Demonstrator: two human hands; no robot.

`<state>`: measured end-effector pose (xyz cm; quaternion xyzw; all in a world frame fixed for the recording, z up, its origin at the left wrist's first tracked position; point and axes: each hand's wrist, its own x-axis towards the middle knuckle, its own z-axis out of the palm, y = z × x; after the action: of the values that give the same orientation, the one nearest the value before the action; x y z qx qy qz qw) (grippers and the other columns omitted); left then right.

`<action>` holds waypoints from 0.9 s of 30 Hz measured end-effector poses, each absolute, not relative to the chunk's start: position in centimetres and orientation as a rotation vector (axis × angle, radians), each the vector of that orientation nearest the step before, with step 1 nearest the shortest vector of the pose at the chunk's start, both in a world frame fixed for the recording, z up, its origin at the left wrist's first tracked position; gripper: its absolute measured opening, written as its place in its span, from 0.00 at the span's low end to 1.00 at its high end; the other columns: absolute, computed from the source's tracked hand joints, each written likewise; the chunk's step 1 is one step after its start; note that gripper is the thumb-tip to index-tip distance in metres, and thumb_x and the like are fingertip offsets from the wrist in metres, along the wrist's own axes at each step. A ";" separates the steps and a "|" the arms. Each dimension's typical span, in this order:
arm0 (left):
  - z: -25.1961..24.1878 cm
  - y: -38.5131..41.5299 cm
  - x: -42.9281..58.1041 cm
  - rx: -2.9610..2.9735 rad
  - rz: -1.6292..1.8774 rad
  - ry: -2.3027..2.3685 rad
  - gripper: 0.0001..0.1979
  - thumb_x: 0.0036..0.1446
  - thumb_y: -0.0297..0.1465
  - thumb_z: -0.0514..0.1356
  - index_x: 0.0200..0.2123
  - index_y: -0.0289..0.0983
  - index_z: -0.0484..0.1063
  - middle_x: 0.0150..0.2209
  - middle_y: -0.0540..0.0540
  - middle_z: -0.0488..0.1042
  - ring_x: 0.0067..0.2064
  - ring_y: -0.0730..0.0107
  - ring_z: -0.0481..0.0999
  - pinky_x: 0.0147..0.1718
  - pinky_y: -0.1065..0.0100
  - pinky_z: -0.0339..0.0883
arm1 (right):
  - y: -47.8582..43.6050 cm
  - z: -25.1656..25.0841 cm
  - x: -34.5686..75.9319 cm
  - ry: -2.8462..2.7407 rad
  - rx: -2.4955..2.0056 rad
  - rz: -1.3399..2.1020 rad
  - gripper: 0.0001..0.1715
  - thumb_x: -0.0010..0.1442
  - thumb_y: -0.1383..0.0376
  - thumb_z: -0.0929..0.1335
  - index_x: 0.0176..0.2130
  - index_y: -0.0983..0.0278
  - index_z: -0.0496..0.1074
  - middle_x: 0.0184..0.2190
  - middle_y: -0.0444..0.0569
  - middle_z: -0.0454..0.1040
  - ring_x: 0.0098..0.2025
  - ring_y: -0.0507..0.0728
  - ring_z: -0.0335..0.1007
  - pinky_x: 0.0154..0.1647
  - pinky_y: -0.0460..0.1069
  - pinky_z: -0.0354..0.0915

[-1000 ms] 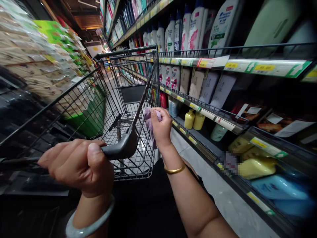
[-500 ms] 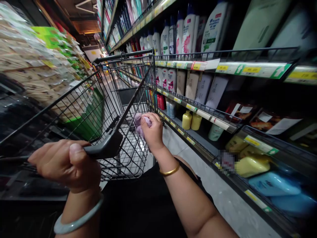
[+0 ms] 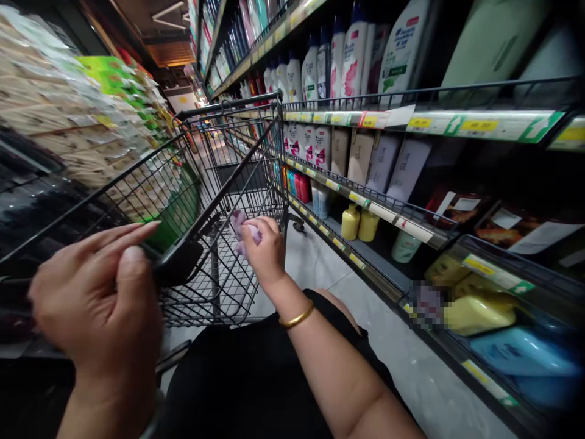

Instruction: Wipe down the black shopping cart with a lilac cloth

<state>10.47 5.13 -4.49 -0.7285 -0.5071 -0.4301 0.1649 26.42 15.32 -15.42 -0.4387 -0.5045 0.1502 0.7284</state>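
A black wire shopping cart (image 3: 214, 183) stands in front of me in a store aisle. My right hand (image 3: 262, 250) is closed around a small purple cloth (image 3: 240, 228) and presses it against the cart's right side rail. My left hand (image 3: 98, 299) hovers just off the cart's dark handle (image 3: 176, 262), fingers stretched out and holding nothing; it is a little blurred. A gold bangle (image 3: 297, 317) circles my right wrist.
Shelves (image 3: 411, 122) on the right carry shampoo bottles, boxes, yellow bottles and refill packs, with price labels on the edges. Stacked packaged goods (image 3: 68, 122) rise on the left. A green item (image 3: 180, 213) shows through the cart's mesh. Pale floor (image 3: 320, 262) runs between cart and shelves.
My left hand has let go of the cart handle and opened. My right hand with the purple cloth has slid leftwards and down along the cart's side rail, towards me.
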 end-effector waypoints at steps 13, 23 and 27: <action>0.1 8.6 15.2 -1.851 -0.137 -2.036 0.27 0.67 0.52 0.41 0.28 0.45 0.68 0.26 0.40 0.69 0.27 0.52 0.67 0.31 0.57 0.58 | 14.7 -15.6 25.7 -1.253 -0.978 0.346 0.05 0.67 0.62 0.73 0.40 0.60 0.82 0.46 0.53 0.81 0.52 0.59 0.78 0.58 0.54 0.75; -0.4 9.0 14.3 -1.788 -0.128 -1.950 0.30 0.70 0.49 0.40 0.32 0.41 0.75 0.27 0.38 0.72 0.29 0.53 0.71 0.32 0.58 0.58 | 14.7 -15.7 23.8 -1.233 -0.810 0.333 0.09 0.68 0.58 0.73 0.41 0.60 0.82 0.46 0.53 0.80 0.53 0.58 0.78 0.59 0.52 0.74; -0.3 9.3 13.7 -1.801 -0.158 -1.946 0.30 0.70 0.50 0.40 0.32 0.42 0.76 0.27 0.38 0.72 0.29 0.54 0.71 0.32 0.58 0.58 | 15.9 -18.0 23.1 -1.124 -0.968 0.473 0.04 0.65 0.64 0.74 0.39 0.61 0.82 0.44 0.52 0.81 0.50 0.57 0.78 0.57 0.52 0.74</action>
<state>13.66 9.27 -0.29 -0.6582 -0.7112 -0.0576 0.2400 23.07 15.85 -18.00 -0.4367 -0.5070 0.2135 0.7118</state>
